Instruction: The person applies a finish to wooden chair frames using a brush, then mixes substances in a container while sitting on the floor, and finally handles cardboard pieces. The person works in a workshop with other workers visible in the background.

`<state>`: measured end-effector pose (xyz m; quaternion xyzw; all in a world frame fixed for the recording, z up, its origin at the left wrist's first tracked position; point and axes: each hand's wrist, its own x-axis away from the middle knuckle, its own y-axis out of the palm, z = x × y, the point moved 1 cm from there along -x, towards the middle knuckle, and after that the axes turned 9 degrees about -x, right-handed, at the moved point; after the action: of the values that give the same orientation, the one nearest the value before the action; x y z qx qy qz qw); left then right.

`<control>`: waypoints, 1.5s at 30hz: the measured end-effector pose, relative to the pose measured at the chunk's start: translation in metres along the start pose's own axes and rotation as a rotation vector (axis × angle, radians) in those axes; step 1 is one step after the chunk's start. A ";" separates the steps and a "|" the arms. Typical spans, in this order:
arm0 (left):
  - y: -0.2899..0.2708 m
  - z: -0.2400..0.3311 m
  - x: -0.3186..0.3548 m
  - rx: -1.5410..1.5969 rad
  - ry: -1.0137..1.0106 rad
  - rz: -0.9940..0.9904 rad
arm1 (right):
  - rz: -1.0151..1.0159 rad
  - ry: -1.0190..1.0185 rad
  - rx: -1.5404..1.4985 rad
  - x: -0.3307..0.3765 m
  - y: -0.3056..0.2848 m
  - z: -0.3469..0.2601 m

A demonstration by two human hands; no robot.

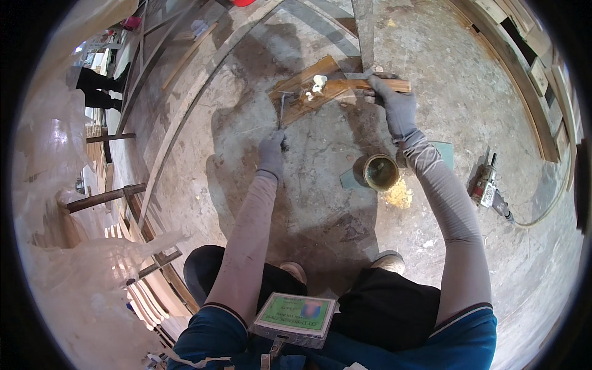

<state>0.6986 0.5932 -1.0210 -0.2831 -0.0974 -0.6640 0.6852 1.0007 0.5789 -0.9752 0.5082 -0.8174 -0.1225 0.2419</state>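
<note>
My gloved left hand is closed around the handle of a thin scraper with a flat crosswise head. That head touches or hovers by the left end of a brown wooden board on the concrete floor. White putty-like blobs sit on the wood. My gloved right hand has its fingers at a wooden strip that reaches right from the board. A flat metal blade shows beside those fingertips; whether my right hand grips it too, I cannot tell.
A round tin stands on a teal sheet beside yellow crumbs. A power tool with a hose lies at right. Wooden frames edge the right side; a long curved strip and plastic sheeting are at left.
</note>
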 end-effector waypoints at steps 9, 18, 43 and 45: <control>-0.035 0.009 -0.016 -0.705 0.331 0.262 | -0.700 -0.629 1.296 0.031 -0.018 0.018; -0.049 0.004 -0.023 -1.020 0.333 0.385 | -0.588 -0.467 0.599 0.042 -0.013 -0.024; 0.318 0.097 0.114 -1.564 0.933 -0.587 | 0.748 -0.503 -0.297 0.303 -0.207 -0.162; 0.347 0.089 0.149 -1.711 0.953 -0.589 | 0.792 -0.526 -0.288 0.327 -0.215 -0.166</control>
<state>1.0701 0.4974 -0.9624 -0.3489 0.6261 -0.6966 0.0307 1.1335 0.1982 -0.8409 0.0720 -0.9559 -0.2567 0.1232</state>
